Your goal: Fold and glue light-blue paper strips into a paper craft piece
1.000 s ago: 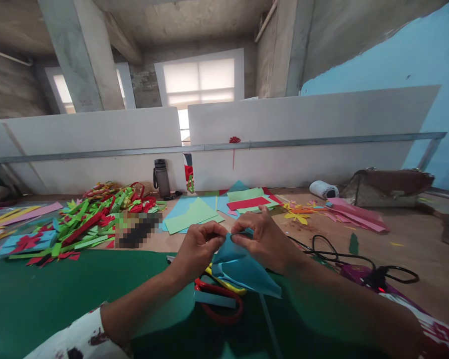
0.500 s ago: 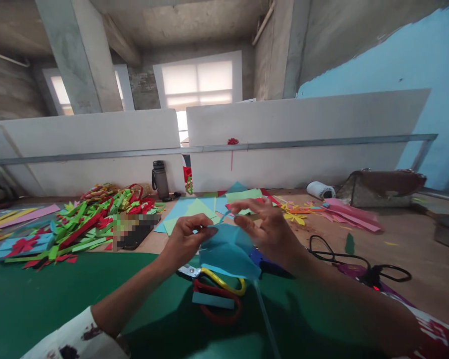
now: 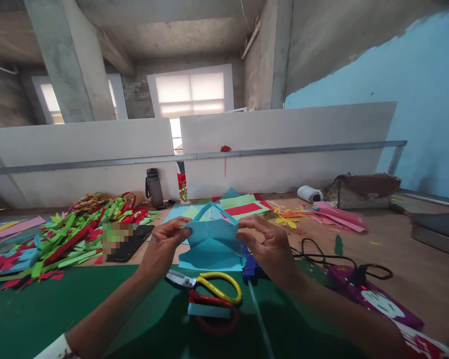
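Note:
A folded blue paper piece (image 3: 211,245) with a thin strip handle rising in a peak from its top edge hangs between my hands. My left hand (image 3: 167,242) pinches its upper left corner, and my right hand (image 3: 267,244) pinches the upper right side. Below it, scissors (image 3: 219,288) with one yellow and one red handle lie on the green mat (image 3: 134,314). A small light blue strip (image 3: 209,310) rests across the red handle. Beside my right hand is a blue glue gun (image 3: 250,264), partly hidden, with a clear glue stick trailing toward me.
Green and red paper strips (image 3: 82,229) are heaped at the left near a black phone (image 3: 129,244). Behind stand a dark bottle (image 3: 154,188) and coloured sheets (image 3: 243,207). A purple power strip (image 3: 381,301), cables and a handbag (image 3: 362,192) are at the right.
My hands have moved apart to opposite sides of the blue paper, which now faces me, its strip handle standing up. The view has shifted, showing more of the power strip and glue gun.

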